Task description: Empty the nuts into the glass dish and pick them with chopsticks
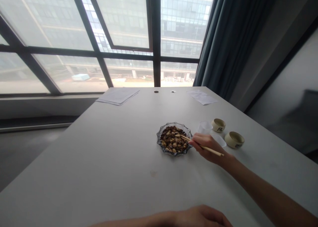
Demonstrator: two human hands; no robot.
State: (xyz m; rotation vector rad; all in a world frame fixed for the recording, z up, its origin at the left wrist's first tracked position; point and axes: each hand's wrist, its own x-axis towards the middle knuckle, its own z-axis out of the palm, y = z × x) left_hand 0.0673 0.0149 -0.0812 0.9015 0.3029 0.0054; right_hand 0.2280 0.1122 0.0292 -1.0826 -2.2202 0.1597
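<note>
Left of the glass bowl [159, 141], the table [104, 154] lies bare for a hand to pass, up to the paper stack [118, 96] at the far end. On the bowl's right, the right hand [206, 145], chopsticks [211, 150], a translucent plastic cup [205, 126] and two ceramic cups [233, 141] crowd the way; the left hand [198, 217] blocks part of the near side.

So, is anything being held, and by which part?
Right hand: slender pale wooden-looking chopsticks, gripped nearer the tips. Left hand: partly out of frame, can't tell.

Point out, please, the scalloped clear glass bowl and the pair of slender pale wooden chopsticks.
Scalloped clear glass bowl [159, 140], head view: on its left wall.
Slender pale wooden chopsticks [211, 150], head view: on the rear shaft.
</note>
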